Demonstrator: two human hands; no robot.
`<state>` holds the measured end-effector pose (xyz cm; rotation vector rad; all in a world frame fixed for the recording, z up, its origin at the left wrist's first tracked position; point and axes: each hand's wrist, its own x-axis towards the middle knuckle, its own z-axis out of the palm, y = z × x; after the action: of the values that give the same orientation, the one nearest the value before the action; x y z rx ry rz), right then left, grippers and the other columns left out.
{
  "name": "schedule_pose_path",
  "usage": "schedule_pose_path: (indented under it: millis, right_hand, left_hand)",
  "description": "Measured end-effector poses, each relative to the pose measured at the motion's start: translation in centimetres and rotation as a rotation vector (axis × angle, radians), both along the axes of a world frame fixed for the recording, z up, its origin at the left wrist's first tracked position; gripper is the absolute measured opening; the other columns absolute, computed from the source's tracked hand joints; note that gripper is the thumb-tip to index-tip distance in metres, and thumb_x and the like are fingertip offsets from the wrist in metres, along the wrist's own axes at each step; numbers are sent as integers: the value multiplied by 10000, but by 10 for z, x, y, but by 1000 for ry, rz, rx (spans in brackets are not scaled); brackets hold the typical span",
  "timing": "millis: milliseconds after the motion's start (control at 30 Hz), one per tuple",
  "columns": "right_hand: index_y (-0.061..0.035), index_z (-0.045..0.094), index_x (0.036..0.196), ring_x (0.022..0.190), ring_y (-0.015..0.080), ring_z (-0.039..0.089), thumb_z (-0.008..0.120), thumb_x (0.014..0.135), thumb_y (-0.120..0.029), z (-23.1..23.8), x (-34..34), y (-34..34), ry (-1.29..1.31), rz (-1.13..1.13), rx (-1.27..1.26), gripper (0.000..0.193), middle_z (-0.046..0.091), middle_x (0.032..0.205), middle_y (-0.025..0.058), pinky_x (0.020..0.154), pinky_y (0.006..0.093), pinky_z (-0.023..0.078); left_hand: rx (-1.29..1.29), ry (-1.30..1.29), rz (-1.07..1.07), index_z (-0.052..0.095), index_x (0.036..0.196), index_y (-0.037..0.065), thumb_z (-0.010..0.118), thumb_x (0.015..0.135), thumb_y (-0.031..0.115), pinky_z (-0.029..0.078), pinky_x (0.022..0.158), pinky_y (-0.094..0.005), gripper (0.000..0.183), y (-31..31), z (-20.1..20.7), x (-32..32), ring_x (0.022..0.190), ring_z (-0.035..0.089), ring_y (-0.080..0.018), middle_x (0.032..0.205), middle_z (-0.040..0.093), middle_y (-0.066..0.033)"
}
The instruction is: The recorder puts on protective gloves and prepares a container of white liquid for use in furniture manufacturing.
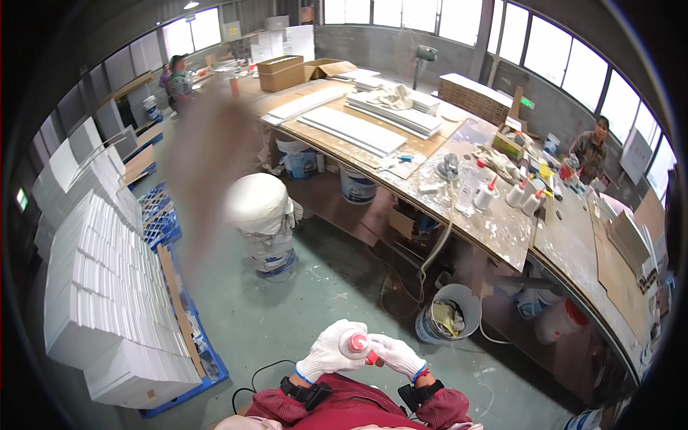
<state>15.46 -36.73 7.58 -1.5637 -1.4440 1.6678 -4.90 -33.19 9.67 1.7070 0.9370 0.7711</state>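
In front of my body, my left hand (326,350), in a white knit glove, is wrapped round a small white bottle (356,342) whose red top faces up. Close beside it, my gloved right hand (398,357) has its fingers closed on a small red piece (373,357) at the bottle's edge; its kind cannot be made out. Several white squeeze bottles with red tips, one of them a glue-type bottle (486,195), stand on the stained workbench (494,233).
Ahead, white boards (353,132) lie on the bench. White panels (107,301) are stacked on a blue pallet (215,367) at left. A cloth-covered bucket stool (264,208) and an open bucket (466,304) stand on the floor. A person (592,147) is at far right; others are far left.
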Motion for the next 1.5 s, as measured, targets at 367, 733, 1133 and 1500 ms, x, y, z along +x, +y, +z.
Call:
schedule_pose_path:
  millis: [367, 733, 1133, 1500]
  right_hand:
    - [-164, 214, 1472, 497, 119, 503, 614, 837, -164, 55, 68, 115, -130, -513, 106, 751, 568, 660, 44, 427, 276, 412]
    - [-65, 436, 1359, 686, 82, 552, 651, 840, -180, 38, 29, 86, 196, -43, -68, 573, 606, 914, 16, 526, 230, 417]
    - [-40, 481, 1303, 909, 110, 509, 755, 771, -263, -6, -13, 10, 296, 215, 70, 639, 574, 1094, 18, 828, 257, 429]
    - [-43, 607, 1124, 788, 96, 554, 753, 770, -282, 3, -21, 1, 84, 113, 202, 452, 628, 893, 25, 736, 261, 472]
  left_hand:
    - [31, 49, -7, 583, 1091, 127, 833, 559, 222, 466, 895, -343, 596, -2, 3, -9, 990, 574, -262, 1047, 584, -62]
    - [96, 107, 135, 580, 1089, 151, 863, 545, 221, 473, 878, -349, 618, -8, 5, -27, 986, 586, -226, 1040, 591, -39]
    - [107, 89, 189, 582, 1058, 137, 831, 559, 209, 475, 870, -344, 562, -1, -1, -29, 974, 588, -236, 1026, 591, -43]
    - [63, 158, 130, 574, 1087, 137, 807, 579, 230, 468, 900, -343, 567, 0, -1, -25, 1011, 585, -254, 1069, 593, -58]
